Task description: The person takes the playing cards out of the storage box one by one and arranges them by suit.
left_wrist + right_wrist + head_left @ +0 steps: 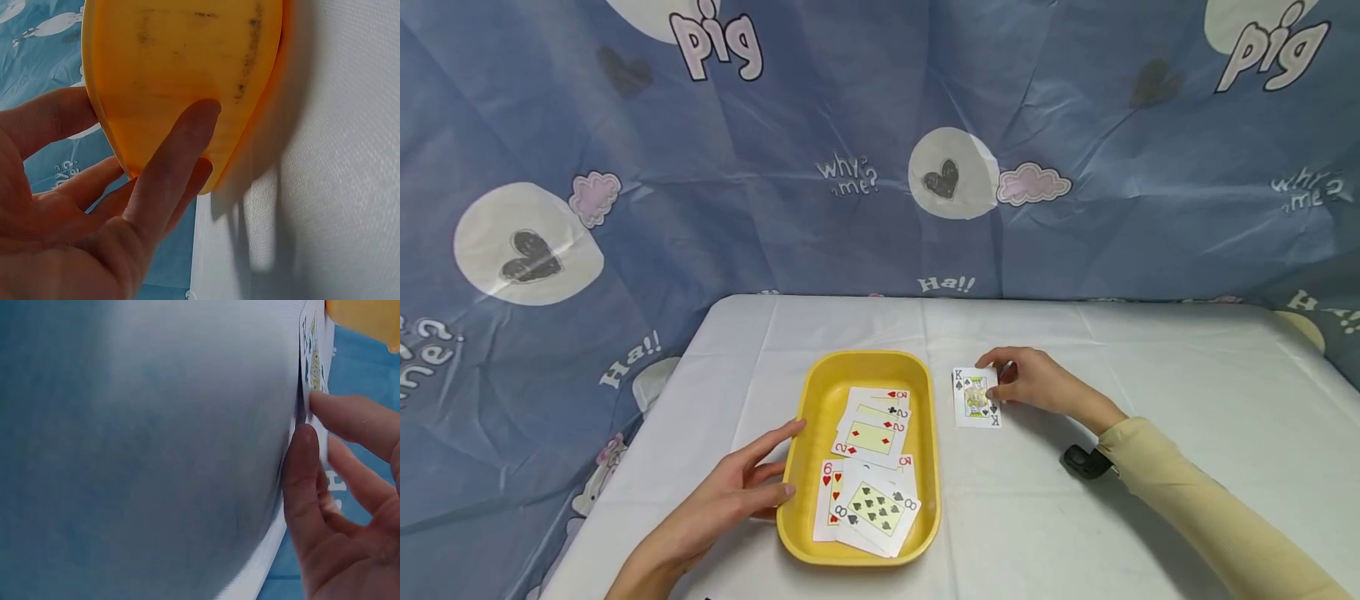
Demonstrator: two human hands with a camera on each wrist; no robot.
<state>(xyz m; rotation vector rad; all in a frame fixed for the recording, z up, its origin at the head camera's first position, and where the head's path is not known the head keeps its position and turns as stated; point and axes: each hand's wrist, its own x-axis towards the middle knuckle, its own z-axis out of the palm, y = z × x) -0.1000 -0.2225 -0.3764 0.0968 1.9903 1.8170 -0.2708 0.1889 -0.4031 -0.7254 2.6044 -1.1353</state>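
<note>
Resting at the left side of a yellow, rounded-rectangular, plastic-looking tray (827,382): person's left hand (730,492), fingers loosely spread, thumb against the outer wall, a fingertip at the rim. Touching rather than gripping; probably a steadying contact.

Just right of that hand, inside the tray, paper playing cards in two loose overlapping groups. Farther group (872,437): red three, black two, two of diamonds. Nearer group (876,510): red six, another red three, eight of spades on top. Exact count hidden by overlap.

Between the hands, past the tray's right rim: a narrow strip of the white cloth-covered desk (1037,533).

Next, immediately left of the right hand, one white king-of-spades card (973,400), face up on the desk, outside the tray. Right hand (1037,383) pinches its right edge, forefinger above and thumb low at the edge; that edge looks slightly raised in the right wrist view.

Progress, by judgement: well on if the cards belong together, the king being the only one seen outside.

Room: ample cloth right of and nearer than the right hand. Main obstacle toward the left hand, the raised tray rim. Far desk edge lies beyond both hands.
</note>
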